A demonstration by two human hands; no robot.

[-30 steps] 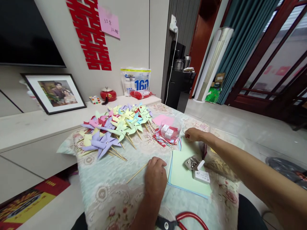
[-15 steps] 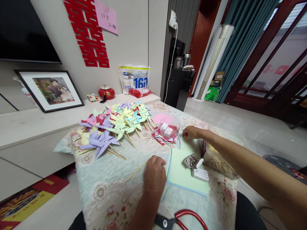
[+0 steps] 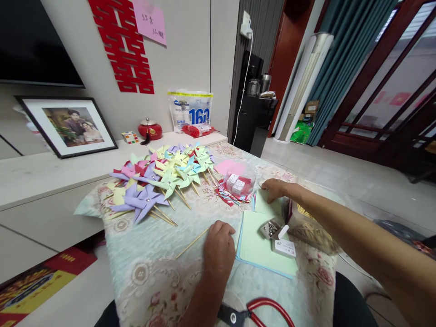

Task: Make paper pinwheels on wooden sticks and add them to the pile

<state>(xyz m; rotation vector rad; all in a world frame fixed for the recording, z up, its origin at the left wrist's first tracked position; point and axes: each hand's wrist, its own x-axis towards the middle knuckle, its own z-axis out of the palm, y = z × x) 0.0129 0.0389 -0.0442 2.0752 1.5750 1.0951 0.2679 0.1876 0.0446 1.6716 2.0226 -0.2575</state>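
My left hand (image 3: 220, 245) rests on the tablecloth with its fingers curled closed. A thin wooden stick (image 3: 191, 243) sticks out from its outer side; the rest of the stick is hidden under the hand. Farther off, my right hand (image 3: 276, 189) reaches across to the far stack of pale green paper (image 3: 267, 206), its bent fingers closed at the top edge. A nearer stack of green and blue paper (image 3: 254, 250) lies between my hands. On it sit an open small box of metal fasteners (image 3: 270, 229) and a white box (image 3: 284, 247).
Finished paper pinwheels (image 3: 170, 175) on sticks are heaped at the back left. A plastic bag with small boxes (image 3: 238, 185) lies beyond the paper. Under my right forearm is a bag of sticks (image 3: 311, 234). Red-handled pliers (image 3: 262, 306) lie at the near edge.
My right hand has shifted slightly right along the far paper's edge, its fingers now drawn nearer over the sheet. My left hand and the stick stay in place. The view has tilted slightly.
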